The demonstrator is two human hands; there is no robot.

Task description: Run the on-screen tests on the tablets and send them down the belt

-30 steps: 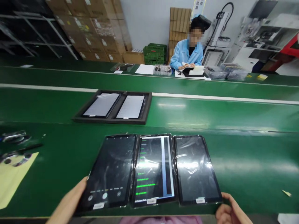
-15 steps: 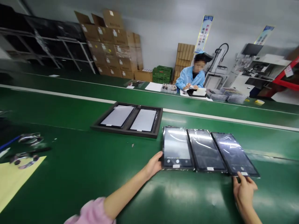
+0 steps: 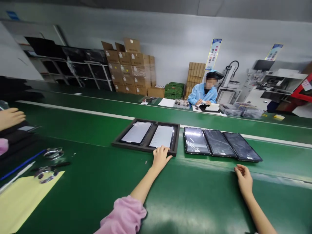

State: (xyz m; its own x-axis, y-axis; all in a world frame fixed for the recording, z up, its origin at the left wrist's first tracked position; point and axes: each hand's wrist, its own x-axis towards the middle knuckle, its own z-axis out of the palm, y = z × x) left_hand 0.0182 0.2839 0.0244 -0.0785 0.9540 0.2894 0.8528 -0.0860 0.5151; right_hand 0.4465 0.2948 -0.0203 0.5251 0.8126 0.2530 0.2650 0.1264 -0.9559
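My left hand [image 3: 161, 159] is at the front rim of a black foam tray [image 3: 138, 148], its fingers curled over the edge and the thumb to the right. Two tablets with lit, pale screens lie in the tray, a left tablet [image 3: 136, 132] and a right tablet [image 3: 161, 136]. To the right of the tray, three more tablets lie side by side: one with a glossy greyish screen [image 3: 197, 140], a dark middle one [image 3: 219, 143] and a dark right one [image 3: 241, 146]. Just in front of these, my right hand [image 3: 244, 178] holds nothing, its fingers loosely bent and apart from the tablets.
Another person's hand [image 3: 12, 118] reaches in at the far left, above dark material. Yellow paper [image 3: 29, 201], a blue pen [image 3: 23, 164] and clear round pieces [image 3: 53, 153] lie at left. Across the green bench [image 3: 97, 182], a co-worker in blue [image 3: 204, 94] sits beside stacked clear trays [image 3: 248, 110].
The three tablets now lie farther back, beside the foam tray. My left hand has let go of them and moved left to the tray; my right hand has come away from them.
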